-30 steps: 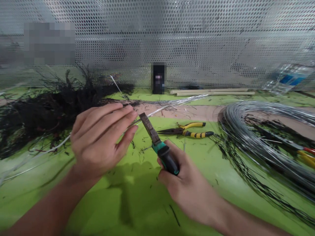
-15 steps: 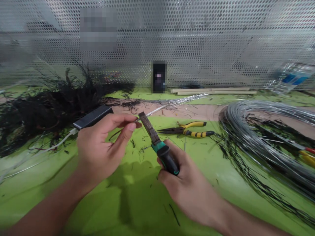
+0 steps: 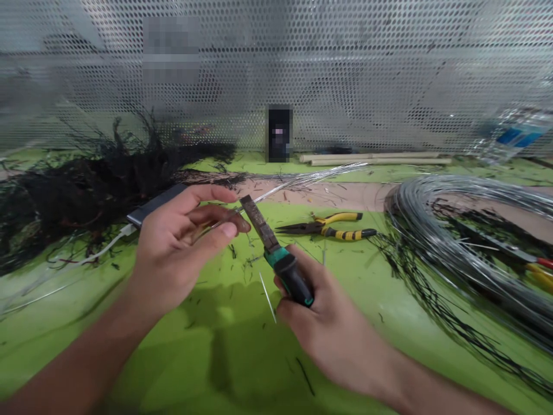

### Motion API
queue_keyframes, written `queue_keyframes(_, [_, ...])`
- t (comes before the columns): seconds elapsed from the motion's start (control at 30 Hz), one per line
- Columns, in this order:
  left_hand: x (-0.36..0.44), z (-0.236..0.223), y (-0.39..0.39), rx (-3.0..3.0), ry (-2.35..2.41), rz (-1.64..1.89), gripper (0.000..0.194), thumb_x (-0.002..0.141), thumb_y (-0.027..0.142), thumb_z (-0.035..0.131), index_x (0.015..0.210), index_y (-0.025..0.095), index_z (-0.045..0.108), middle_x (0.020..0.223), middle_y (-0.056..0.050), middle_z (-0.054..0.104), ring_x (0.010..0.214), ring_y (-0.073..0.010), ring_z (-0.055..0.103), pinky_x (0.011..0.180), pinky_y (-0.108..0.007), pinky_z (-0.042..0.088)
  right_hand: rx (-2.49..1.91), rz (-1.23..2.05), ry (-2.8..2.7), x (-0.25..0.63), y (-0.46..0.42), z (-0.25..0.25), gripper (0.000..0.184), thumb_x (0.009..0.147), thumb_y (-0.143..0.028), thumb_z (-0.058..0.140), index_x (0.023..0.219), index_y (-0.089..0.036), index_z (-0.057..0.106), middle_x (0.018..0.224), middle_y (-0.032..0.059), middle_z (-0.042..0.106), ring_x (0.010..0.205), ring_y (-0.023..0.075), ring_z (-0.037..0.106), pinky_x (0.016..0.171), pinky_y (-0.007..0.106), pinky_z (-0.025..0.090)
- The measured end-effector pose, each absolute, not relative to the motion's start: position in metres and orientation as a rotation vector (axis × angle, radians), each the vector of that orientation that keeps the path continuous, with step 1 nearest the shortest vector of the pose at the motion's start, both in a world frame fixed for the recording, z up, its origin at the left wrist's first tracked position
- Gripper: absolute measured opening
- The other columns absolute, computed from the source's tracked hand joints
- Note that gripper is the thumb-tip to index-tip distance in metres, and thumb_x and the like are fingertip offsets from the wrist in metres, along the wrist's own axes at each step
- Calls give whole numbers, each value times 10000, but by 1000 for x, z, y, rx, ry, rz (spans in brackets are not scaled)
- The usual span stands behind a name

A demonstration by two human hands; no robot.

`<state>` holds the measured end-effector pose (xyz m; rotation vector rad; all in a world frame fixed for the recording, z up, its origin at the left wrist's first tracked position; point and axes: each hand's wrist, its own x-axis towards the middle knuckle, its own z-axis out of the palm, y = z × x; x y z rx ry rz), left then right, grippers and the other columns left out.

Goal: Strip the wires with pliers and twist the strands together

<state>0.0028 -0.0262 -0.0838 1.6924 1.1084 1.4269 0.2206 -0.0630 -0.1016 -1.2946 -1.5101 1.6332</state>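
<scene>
While the right hand (image 3: 313, 311) has its fingers wrapped around the green-and-black grip of some pliers (image 3: 279, 256), the tool's worn, squared nose points up and away, right next to the other hand's fingertips. Looks like the handle sits deep in the palm for leverage, with the nose angled across to meet the wire. Can't tell if the jaws are parted, since we're seeing them pretty much edge-on.

Over on the left hand (image 3: 177, 245), the fingers are loosely curled with the thumb out underneath, leaving a narrow gap. One thin wire (image 3: 222, 220) seems to run through there toward the pliers' nose, but honestly I can't tell if it's pinched or just resting; guessing the light touch is so it can slide. Behind the nose there's a bundle of silvery wires (image 3: 302, 182) fanning off to the right, and a short loose bit of wire (image 3: 268, 298) below the nose, left of the right hand.

Yellow-and-black needle-nose pliers (image 3: 317, 228) lie just past the right hand, probably parked there for easy reach. Big wire coil (image 3: 408, 230) further right, dark stringy clump (image 3: 86, 199) off left, all on a green tabletop (image 3: 181, 357).
</scene>
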Motion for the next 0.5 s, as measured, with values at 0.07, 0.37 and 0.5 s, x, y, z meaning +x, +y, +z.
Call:
queue_keyframes(0.07, [3,-85,-26,1807,1172,1423,269,903,243,811,1149,329,743,979,31,790,915,-149,775,798,-205,623,-1298,1642,-1501,221,-63,-101,195,822,-170,581,969,-255,486,740,-80,400,559,89,360,519,233,337])
queue_keyframes(0.37, [11,-89,-28,2543,1614,1608,292,927,285,828,1174,356,692,1029,75,812,875,-172,805,809,-310,660,-1276,1643,-1513,221,-60,-99,192,828,-138,566,949,-249,467,759,-75,398,563,84,360,511,236,324])
queue_keyframes(0.5, [9,-84,-28,2825,1594,1617,232,970,240,791,1164,330,700,1011,59,823,898,-164,805,802,-303,656,-1280,1684,-1508,220,-60,-99,193,831,-149,565,952,-255,458,763,-78,387,541,79,341,475,231,297])
